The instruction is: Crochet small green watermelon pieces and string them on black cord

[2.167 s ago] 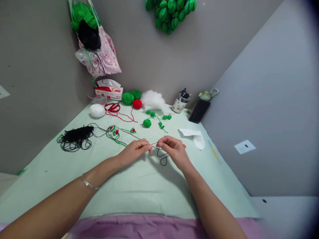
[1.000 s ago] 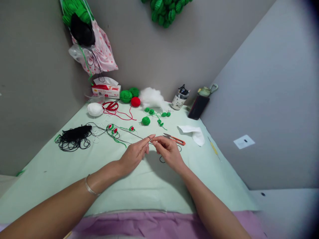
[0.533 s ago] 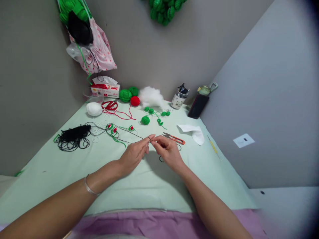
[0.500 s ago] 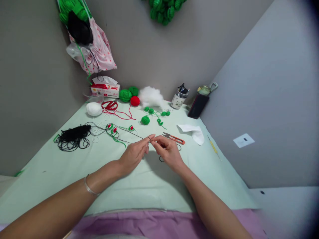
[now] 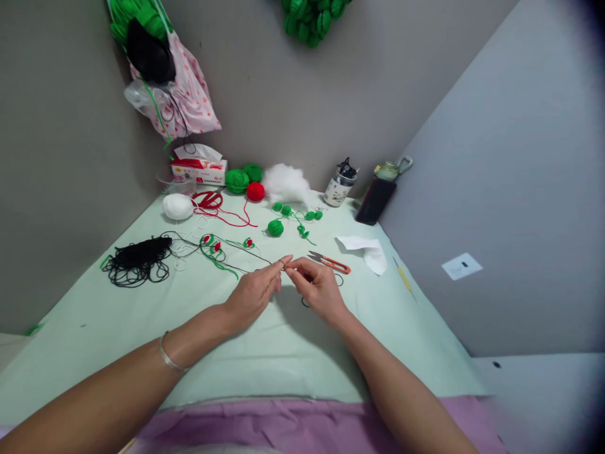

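Black yarn (image 5: 249, 251) runs in two strands from a loose black skein (image 5: 142, 255) on the left to my fingertips. My left hand (image 5: 251, 295) has the yarn looped over its stretched index finger, with the other fingers curled in. Close against it, my right hand (image 5: 320, 289) pinches the yarn between thumb and index finger. A loose black end shows beneath and beyond the right hand. Whether a small tool sits in the pinch cannot be made out. Orange-handled thread snips (image 5: 333, 262) lie just beyond the right hand. Small red-and-green crocheted pieces (image 5: 217, 246) lie between skein and hands.
Behind are a white yarn ball (image 5: 178, 207), a red ball (image 5: 256, 192), green balls (image 5: 237, 181), white stuffing (image 5: 286, 183), red-handled scissors (image 5: 208, 200) and a tissue box (image 5: 201, 171). Rightward lie a tissue (image 5: 371, 251), a yellow-handled hook (image 5: 404, 277) and a phone (image 5: 375, 200) against a bottle (image 5: 387, 170).
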`<state>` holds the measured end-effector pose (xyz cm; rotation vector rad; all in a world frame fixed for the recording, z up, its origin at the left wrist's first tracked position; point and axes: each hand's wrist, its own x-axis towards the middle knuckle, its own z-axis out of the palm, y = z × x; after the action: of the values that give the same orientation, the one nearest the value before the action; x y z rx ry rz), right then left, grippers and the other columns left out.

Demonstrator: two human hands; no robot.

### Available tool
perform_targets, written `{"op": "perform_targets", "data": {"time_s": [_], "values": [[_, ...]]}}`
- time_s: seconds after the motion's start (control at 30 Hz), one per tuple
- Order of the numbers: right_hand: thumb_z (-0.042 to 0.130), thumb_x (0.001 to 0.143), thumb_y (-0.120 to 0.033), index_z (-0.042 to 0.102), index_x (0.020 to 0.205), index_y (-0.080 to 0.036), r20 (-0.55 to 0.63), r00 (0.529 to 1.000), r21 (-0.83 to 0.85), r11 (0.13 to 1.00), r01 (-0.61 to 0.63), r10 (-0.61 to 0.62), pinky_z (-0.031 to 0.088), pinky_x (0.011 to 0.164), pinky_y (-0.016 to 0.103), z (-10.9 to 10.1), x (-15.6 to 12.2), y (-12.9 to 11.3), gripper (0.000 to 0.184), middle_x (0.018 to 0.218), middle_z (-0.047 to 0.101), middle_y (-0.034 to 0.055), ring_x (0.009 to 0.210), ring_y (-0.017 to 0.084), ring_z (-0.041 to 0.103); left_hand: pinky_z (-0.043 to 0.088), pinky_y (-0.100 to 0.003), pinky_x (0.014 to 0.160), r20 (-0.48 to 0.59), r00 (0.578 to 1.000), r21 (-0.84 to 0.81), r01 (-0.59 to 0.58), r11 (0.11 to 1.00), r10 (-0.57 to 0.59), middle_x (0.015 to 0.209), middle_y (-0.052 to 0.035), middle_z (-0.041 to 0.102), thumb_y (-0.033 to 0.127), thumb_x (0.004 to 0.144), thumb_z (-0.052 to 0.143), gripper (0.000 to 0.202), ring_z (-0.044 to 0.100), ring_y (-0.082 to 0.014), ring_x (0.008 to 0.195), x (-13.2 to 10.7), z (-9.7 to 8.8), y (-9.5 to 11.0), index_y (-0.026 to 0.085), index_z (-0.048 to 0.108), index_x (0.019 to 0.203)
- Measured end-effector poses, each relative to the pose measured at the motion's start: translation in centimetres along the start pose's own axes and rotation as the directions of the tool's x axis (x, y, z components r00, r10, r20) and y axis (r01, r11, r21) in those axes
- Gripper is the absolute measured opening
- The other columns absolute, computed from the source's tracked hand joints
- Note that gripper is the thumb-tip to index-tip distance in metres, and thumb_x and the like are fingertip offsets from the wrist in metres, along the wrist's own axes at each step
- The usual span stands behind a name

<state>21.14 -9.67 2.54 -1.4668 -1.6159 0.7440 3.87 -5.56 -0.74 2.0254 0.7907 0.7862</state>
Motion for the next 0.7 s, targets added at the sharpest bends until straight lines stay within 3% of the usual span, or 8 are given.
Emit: {"op": "perform_targets", "data": {"time_s": [0.27, 0.37, 0.47, 0.7], "values": [[0.056, 0.089, -0.037, 0.069, 0.083, -0.017, 0.053, 0.997, 0.057, 0.997, -0.059, 0.056, 0.026, 0.048, 0.024, -0.19, 0.37, -0.39, 0.024, 0.051, 0.044, -0.0052, 0.048, 0.010, 0.035, 0.049, -0.027, 0.076, -0.011, 0.999, 0.130, -0.034, 0.991, 0.035, 0.082, -0.0040, 0.065, 0.024, 0.098, 0.034, 0.049, 0.061, -0.0168, 0.072, 0.09, 0.00, 0.15, 0.014, 0.047, 0.144], [0.057, 0.088, -0.037, 0.069, 0.082, -0.017, 0.070, 0.996, 0.081, 0.995, -0.060, 0.055, 0.026, 0.047, 0.024, -0.25, 0.52, -0.30, 0.024, 0.050, 0.045, -0.0054, 0.047, 0.010, 0.035, 0.051, -0.031, 0.084, -0.025, 0.997, 0.177, -0.066, 0.982, 0.072, 0.101, -0.0084, 0.068, 0.026, 0.100, 0.032, 0.046, 0.065, -0.0194, 0.087, 0.11, 0.21, 0.05, 0.017, 0.048, 0.142], [0.057, 0.087, -0.038, 0.069, 0.083, -0.017, 0.079, 0.994, 0.103, 0.992, -0.077, 0.069, 0.025, 0.047, 0.024, -0.28, 0.63, -0.19, 0.025, 0.050, 0.044, -0.0055, 0.047, 0.010, 0.035, 0.051, -0.035, 0.092, -0.039, 0.995, 0.226, -0.079, 0.971, 0.090, 0.123, -0.0117, 0.060, 0.027, 0.101, 0.030, 0.044, 0.064, -0.0217, 0.104, 0.13, 0.23, 0.36, 0.020, 0.048, 0.141], [0.060, 0.085, -0.042, 0.067, 0.082, -0.016, 0.123, 0.988, 0.173, 0.979, -0.109, 0.088, 0.023, 0.047, 0.024, -0.63, 0.97, 0.07, 0.027, 0.052, 0.042, -0.0058, 0.048, 0.009, 0.033, 0.053, -0.037, 0.092, -0.055, 0.994, 0.266, -0.078, 0.961, 0.096, 0.143, -0.0138, 0.046, 0.023, 0.101, 0.030, 0.043, 0.064, -0.0221, 0.109, 0.10, 0.15, 0.54, 0.019, 0.047, 0.141]]}}
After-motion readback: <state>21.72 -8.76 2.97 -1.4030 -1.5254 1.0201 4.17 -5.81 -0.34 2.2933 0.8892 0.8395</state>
